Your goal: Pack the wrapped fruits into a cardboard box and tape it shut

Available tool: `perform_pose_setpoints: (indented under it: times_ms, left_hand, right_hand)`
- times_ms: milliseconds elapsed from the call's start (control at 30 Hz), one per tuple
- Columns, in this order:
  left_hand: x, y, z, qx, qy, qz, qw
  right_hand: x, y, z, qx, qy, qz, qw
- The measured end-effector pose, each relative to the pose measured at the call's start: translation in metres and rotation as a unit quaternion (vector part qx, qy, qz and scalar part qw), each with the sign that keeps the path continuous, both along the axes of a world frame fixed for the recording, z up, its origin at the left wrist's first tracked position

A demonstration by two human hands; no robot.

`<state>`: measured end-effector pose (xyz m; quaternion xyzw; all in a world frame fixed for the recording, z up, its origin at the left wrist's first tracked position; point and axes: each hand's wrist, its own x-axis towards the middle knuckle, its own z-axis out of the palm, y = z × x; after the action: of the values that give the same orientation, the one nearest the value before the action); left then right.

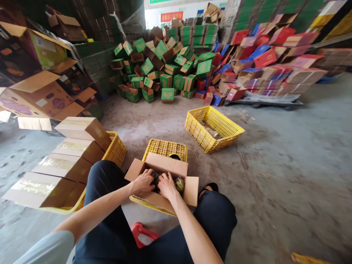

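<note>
An open cardboard box [167, 164] rests in front of me on a yellow plastic crate [164, 147], its flaps spread outward. Both hands reach down inside it. My left hand [143, 181] curls its fingers over dark, plastic-looking contents [156, 179]. Close beside it, my right hand [166, 185] has bent fingers pressed down among the same contents; the fingertips are hidden. A yellowish-green item in clear wrapping [179, 184] sits at the box's right end. Behind the far flap, a round black-and-yellow thing [175, 156] partly shows on the crate.
At left, several closed, taped cartons [72, 146] stand in another yellow crate [118, 149]. A third yellow crate [214, 128] lies ahead right with some material inside. Green boxes [167, 94] and red-blue boxes [264, 58] are heaped behind. A red object [143, 233] lies between my legs.
</note>
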<state>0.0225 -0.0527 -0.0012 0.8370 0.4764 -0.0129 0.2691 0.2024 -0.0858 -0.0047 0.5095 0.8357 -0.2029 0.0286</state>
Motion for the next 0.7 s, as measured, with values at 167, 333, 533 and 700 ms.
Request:
perform_pose_setpoints:
  times_ms: [167, 333, 533, 700]
  left_hand:
    - [0.01, 0.004, -0.008, -0.01, -0.033, 0.022, 0.999]
    - [-0.012, 0.026, 0.005, -0.035, -0.099, 0.065, 0.992]
    - [-0.021, 0.024, 0.032, -0.207, -0.313, 0.171, 0.911]
    - [-0.002, 0.031, 0.034, -0.158, -0.252, 0.13, 0.946]
  right_hand:
    - [-0.004, 0.002, -0.001, 0.012, 0.02, -0.013, 1.0]
    - [0.032, 0.005, 0.016, 0.025, 0.091, -0.031, 0.995]
    - [0.08, -0.007, 0.037, 0.066, 0.22, -0.127, 0.965]
    - [0.081, -0.008, 0.034, 0.088, 0.294, -0.184, 0.934]
